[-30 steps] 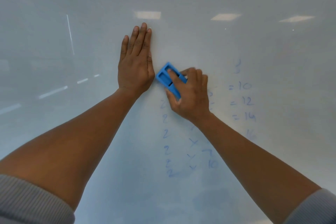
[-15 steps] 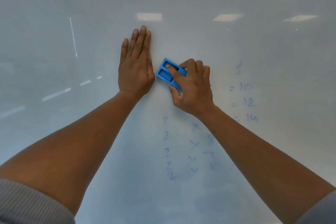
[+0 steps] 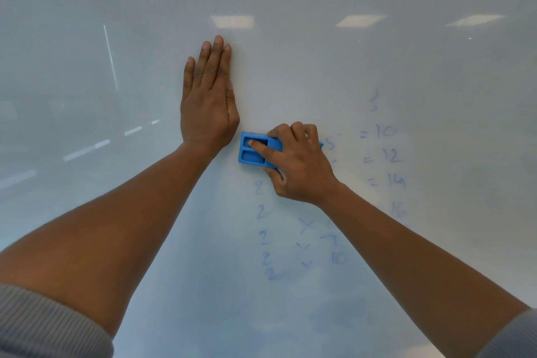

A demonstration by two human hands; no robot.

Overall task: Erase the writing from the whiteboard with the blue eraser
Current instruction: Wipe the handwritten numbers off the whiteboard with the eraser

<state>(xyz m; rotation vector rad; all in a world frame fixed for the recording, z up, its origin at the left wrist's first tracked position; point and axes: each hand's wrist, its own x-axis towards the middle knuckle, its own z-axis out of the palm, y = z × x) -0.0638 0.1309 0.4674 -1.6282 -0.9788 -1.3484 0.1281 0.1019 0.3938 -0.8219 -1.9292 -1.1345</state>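
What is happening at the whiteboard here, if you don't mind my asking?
A person is wiping a whiteboard. The right hand presses a blue eraser against the board, while the left hand rests flat on it just beside. Faint blue writing, a multiplication table with results like 10, 12 and 14, remains below and to the right of the eraser.

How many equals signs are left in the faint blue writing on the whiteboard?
3, stacked right of the right hand holding the blue plastic eraser: beside the 10, the 12 and the 14. Others may be hidden or smudged.
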